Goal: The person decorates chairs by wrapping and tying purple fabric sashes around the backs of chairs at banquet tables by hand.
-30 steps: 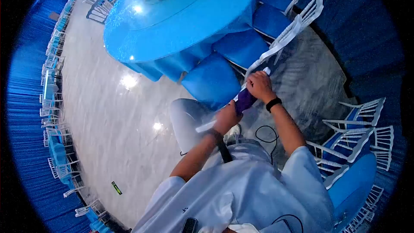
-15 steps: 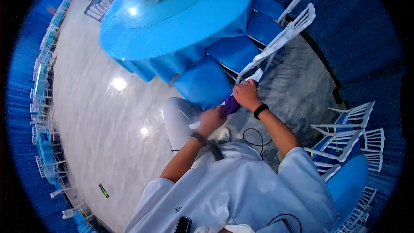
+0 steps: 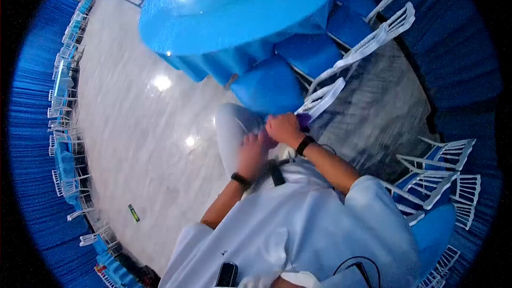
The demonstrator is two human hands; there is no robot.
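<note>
A bunched purple cloth [image 3: 304, 121] lies by the top of a white chair back [image 3: 326, 98] in front of my body. My right hand [image 3: 284, 128] is closed on the cloth, most of which its fingers hide. Just beside it, lower and to the left, is my left hand [image 3: 252, 152], its fingers curled in against the cloth and smeared by motion. The chair's blue seat [image 3: 268, 86] is beyond my hands, against the table's edge.
A round table [image 3: 234, 26] with a blue cloth and small shiny items stands ahead. More white chairs [image 3: 373, 42] line its right side, and others [image 3: 434, 173] stand at right. A floor sign [image 3: 134, 213] lies at left. Blue drapes [image 3: 453, 48] hang along the wall.
Both hands have drawn closer together and nearer my body. Less of the purple cloth shows, and more of the white chair back is uncovered. The view has shifted slightly.
</note>
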